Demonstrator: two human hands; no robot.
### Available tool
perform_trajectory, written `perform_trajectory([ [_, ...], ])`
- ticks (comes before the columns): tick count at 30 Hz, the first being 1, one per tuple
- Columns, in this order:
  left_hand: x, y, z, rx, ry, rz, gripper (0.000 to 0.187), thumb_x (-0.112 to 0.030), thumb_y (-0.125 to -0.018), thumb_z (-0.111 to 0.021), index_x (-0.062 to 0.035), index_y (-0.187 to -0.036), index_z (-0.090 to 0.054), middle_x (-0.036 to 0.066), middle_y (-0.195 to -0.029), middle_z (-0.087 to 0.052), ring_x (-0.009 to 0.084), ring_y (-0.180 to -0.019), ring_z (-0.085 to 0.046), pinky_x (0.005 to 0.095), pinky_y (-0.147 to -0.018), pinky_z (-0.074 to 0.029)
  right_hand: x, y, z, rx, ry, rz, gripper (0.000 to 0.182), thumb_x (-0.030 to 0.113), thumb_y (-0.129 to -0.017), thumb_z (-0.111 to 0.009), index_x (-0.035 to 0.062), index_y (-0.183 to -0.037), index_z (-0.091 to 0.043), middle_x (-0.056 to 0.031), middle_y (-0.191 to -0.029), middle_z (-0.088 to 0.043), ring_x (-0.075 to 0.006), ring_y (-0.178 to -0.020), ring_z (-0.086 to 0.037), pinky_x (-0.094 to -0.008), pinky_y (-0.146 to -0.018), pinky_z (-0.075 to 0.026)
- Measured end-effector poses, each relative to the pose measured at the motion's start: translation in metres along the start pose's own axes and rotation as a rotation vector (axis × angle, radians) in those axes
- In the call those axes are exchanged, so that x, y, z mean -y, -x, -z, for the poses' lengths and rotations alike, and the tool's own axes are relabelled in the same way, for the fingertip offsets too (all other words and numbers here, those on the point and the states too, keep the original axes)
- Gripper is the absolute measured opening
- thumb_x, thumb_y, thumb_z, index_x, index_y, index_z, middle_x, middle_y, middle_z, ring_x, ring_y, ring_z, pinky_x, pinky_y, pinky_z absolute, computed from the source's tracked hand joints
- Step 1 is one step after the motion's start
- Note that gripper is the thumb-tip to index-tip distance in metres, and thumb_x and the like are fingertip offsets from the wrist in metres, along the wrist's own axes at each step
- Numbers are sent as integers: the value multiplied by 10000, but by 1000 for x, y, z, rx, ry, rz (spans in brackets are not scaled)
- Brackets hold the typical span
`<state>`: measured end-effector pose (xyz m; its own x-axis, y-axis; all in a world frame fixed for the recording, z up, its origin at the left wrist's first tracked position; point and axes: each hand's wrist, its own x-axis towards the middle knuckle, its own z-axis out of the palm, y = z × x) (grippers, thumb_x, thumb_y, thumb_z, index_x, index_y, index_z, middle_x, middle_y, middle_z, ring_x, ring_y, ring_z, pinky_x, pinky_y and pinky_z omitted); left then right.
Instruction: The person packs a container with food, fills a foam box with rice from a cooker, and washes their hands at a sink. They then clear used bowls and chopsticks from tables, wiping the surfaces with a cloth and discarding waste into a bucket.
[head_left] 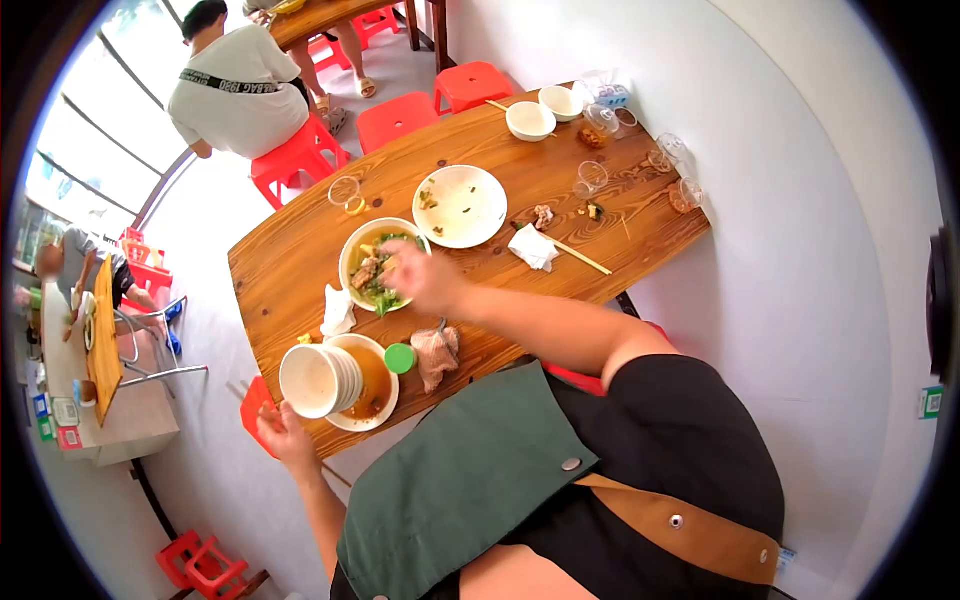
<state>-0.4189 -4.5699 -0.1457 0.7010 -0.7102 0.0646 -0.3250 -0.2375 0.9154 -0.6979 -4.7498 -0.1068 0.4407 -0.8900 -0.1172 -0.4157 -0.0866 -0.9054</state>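
My left hand [287, 436] is closed round thin sticks that look like chopsticks [338, 475], showing on both sides of it. Its fingertips are right at the rim of a stack of white bowls [312, 382]. That stack stands on a plate of brown sauce [378, 405]. Blurred by motion, my right hand [425, 280] reaches over a large bowl of leftover greens and meat [368, 268]; whether it holds anything I cannot tell. Nearby are a green lid [400, 358], a crumpled pinkish cloth [436, 356] and a white tissue [338, 311].
Beyond lies a stained white plate [462, 205]. To the right are a napkin [533, 248], chopsticks [580, 255] and food scraps. Two small bowls [530, 121] and clear cups [592, 177] stand farther off. Red stools [397, 120] line the far side; a person [240, 90] sits behind.
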Motion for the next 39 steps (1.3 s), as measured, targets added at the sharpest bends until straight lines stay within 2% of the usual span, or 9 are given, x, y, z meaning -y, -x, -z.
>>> perform_trajectory([
  [1,-8,2,1,-116,-105,-220,241,-153,-831,-539,3,-1001,-470,51,-852,-532,86,-688,-495,211,-610,-417,-32,1,27,-216,-237,41,379,221,-774,-530,40,-1091,-427,-141,-882,-572,-264,-791,-552,-337,-733,-435],
  [2,-26,6,0,-67,-87,-172,195,-150,-833,-537,-4,-945,-472,42,-819,-526,85,-689,-490,213,-628,-414,-87,-7,55,-528,48,335,320,167,-777,-539,30,-1053,-451,-86,-728,-571,-219,-706,-553,-325,-669,-447],
  [3,-48,11,-4,-19,-69,-123,158,-146,-835,-536,-12,-890,-474,33,-786,-519,84,-690,-484,215,-646,-411,-125,-14,95,-756,41,333,292,149,-777,-546,9,-1022,-470,-84,-716,-547,-187,-670,-534,-321,-635,-445],
  [4,-64,14,-15,14,-27,-120,131,-137,-846,-515,-24,-810,-460,23,-712,-503,65,-620,-467,199,-575,-399,-108,13,143,-768,26,34,274,128,-761,-559,10,-996,-482,-78,-688,-531,-185,-657,-521,-312,-623,-440],
  [7,-97,22,-70,167,157,-47,156,-166,-853,-507,-43,-757,-507,-18,-576,-448,31,-460,-382,161,-410,-280,-200,16,253,-1070,202,24,303,167,-751,-579,24,-1004,-494,-115,-868,-523,-215,-756,-517,-322,-660,-439],
  [13,-183,60,-227,386,-9,-127,106,-92,-831,-524,-22,-756,-498,-10,-650,-477,34,-507,-392,177,-462,-317,-251,-40,378,-884,651,12,310,141,-723,-580,83,-1024,-534,-128,-1042,-495,-311,-938,-477,-391,-805,-402],
  [17,-211,68,-272,491,-83,-204,97,-68,-804,-553,-17,-745,-496,-21,-645,-465,31,-544,-399,181,-461,-313,-272,-73,407,-562,609,-189,206,119,-751,-520,160,-944,-575,-84,-1027,-496,-277,-947,-489,-394,-789,-413],
  [25,-212,71,-293,453,-164,-145,93,-81,-799,-564,-21,-754,-509,-20,-634,-470,38,-537,-399,183,-478,-321,-257,-75,439,-598,607,-166,209,195,-706,-562,58,-864,-566,-159,-917,-506,-304,-778,-548,-366,-688,-459],
  [39,-211,75,-295,412,-229,-121,99,-96,-792,-581,-23,-760,-521,-21,-630,-470,44,-530,-398,187,-483,-323,-271,-88,428,-368,664,-210,287,215,-688,-587,2,-877,-564,-212,-861,-567,-330,-818,-555,-384,-711,-458],
])
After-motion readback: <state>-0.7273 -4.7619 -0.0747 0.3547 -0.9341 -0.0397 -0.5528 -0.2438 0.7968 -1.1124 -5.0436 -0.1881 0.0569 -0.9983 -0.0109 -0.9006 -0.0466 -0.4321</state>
